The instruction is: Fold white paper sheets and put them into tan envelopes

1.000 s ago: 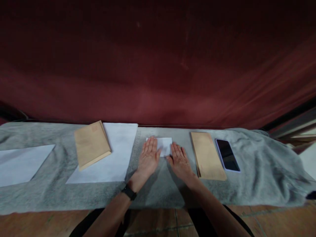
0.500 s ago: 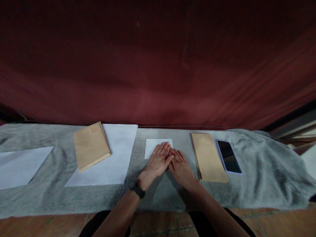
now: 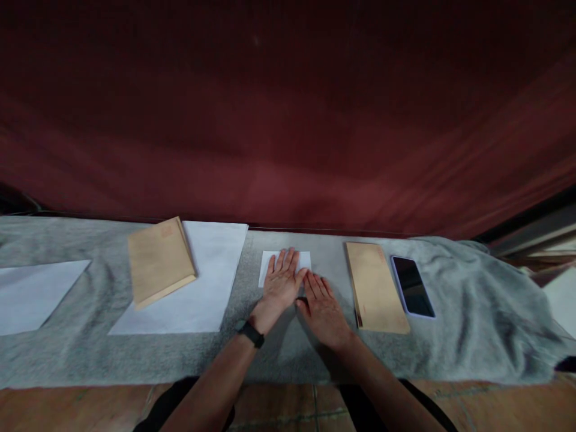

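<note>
A small white sheet of paper, perhaps folded, lies flat in front of me. My left hand, with a black watch on its wrist, presses flat on it, fingers stretched out. Close beside it, my right hand lies flat with the fingers extended, its tips near the paper's lower right corner. Part of the paper is hidden under my left hand. To the right of my hands rests a stack of brown envelopes.
A purple-edged phone lies right of the envelopes. On the left, more brown envelopes rest on large white sheets, and another white sheet lies farther left. Grey cloth covers the surface; a dark red wall of fabric stands behind.
My left hand has shifted left across the small paper, its fingers spreading. My right hand has slid down and off from under it, toward me. The view has moved slightly.
</note>
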Available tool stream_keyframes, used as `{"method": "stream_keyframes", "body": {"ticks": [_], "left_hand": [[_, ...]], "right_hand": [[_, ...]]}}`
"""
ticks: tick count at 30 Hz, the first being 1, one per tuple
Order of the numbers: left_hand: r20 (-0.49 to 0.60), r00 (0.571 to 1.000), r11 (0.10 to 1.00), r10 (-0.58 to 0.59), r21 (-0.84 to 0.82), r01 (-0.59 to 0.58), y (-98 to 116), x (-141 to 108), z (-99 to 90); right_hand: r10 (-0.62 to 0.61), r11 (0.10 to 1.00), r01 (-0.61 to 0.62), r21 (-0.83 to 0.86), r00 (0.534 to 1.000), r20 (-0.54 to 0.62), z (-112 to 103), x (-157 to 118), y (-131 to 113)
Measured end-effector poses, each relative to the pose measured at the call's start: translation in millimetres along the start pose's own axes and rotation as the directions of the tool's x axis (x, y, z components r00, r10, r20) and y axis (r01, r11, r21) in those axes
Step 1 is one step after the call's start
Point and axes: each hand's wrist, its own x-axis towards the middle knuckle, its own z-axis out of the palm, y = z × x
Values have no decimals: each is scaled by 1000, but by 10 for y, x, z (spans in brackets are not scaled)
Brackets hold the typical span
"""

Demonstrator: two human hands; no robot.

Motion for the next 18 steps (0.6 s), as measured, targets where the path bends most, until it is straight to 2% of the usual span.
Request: {"method": "stream_keyframes", "body": {"ticks": [5, 12, 18], "left_hand": [[-21, 999, 998, -49, 47, 50, -126, 1, -8], [-59, 995, 993, -83, 84, 88, -210, -43, 7], [-82, 990, 988, -115, 93, 122, -254, -78, 8]], "right_hand": [[16, 999, -15, 31, 1000, -7, -53, 17, 20], [102, 989, -96, 110, 994, -49, -94, 285, 150], [82, 997, -82, -7, 996, -22, -20, 392, 169]]}}
